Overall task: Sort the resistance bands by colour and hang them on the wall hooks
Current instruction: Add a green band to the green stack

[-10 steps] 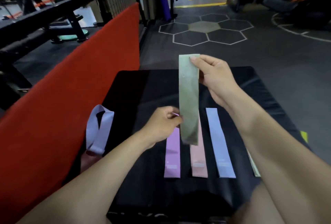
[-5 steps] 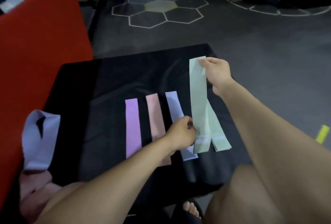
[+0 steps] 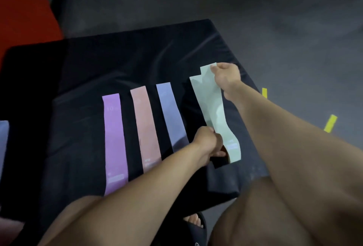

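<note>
1. Dark gym flooring with white hexagon lines surrounds a black padded mat (image 3: 82, 72) that serves as the sorting surface.
2. Left of both hands lie a flat purple elastic band (image 3: 114, 139), a pink one (image 3: 145, 127) and a lavender one (image 3: 171, 114), side by side and apart.
3. Left hand (image 3: 209, 143) pinches the near end of the pale green elastic band (image 3: 213, 108); right hand (image 3: 225, 77) pinches its far end, the strip slack between them.
4. Sorting looks nearly done; no hooks show, so hanging remains.

Lavender band (image 3: 4, 143) cut by left edge, band labels blurred
</note>
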